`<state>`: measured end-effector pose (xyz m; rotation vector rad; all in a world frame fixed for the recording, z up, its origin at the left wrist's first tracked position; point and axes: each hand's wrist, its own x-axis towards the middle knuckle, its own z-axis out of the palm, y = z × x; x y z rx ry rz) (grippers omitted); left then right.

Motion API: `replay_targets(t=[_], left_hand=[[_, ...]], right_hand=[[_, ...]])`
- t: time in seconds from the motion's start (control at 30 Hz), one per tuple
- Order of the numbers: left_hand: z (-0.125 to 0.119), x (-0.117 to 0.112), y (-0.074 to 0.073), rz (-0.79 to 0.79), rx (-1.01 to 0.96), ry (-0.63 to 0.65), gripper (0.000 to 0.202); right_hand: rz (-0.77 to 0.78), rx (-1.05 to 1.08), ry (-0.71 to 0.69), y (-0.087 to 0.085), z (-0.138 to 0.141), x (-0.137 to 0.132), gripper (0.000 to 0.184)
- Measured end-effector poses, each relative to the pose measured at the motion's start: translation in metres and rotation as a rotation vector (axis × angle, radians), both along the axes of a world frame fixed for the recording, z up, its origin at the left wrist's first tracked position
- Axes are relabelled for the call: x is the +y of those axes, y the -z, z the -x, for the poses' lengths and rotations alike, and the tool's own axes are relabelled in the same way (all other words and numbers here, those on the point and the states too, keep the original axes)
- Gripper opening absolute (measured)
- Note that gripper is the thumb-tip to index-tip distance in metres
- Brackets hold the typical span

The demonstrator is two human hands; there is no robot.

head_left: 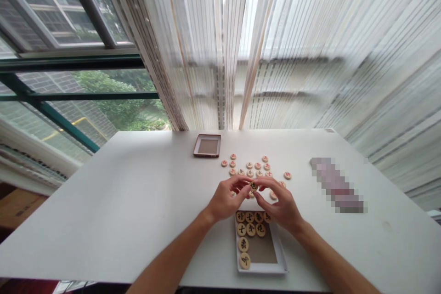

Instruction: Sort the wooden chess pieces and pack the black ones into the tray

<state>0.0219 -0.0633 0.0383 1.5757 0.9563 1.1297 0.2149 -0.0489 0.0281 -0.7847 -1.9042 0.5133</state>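
Between the fingertips of my left hand (pixel 229 196) and my right hand (pixel 278 200) is a round wooden Chinese chess piece (pixel 254 186) with a black character, tilted toward me. Both hands are closed on it, just beyond a shallow white box (pixel 280 257). Several black-marked chess pieces (pixel 251 229) lie in the box, in rows at its far end and down its left side. Beyond my hands, loose chess pieces (pixel 258 166) with red or black characters are scattered on the table; my fingers partly hide some of them.
The white table (pixel 138 211) reaches back to striped curtains (pixel 213 46) and a window at the left. A shallow box lid or tray (pixel 207 145) with a dark rim lies at the back. A pixelated, blurred object (pixel 337 186) rests at the right.
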Motion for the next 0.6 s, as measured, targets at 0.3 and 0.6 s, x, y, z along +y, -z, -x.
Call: replay_targets(t=[0.3,0.6], left_hand=[[0.0004,-0.0013,-0.0017,-0.028,0.017,0.001,0.034],[-0.0005,-0.0011,-0.0036,-0.039,0.017,-0.014,0.031]], right_hand=[[0.028,0.024,-0.001,0.0012,-0.0004,0.0016,0.023],[0.126,0.068,-0.051,0.0013,-0.0023,0.0015,0.024]])
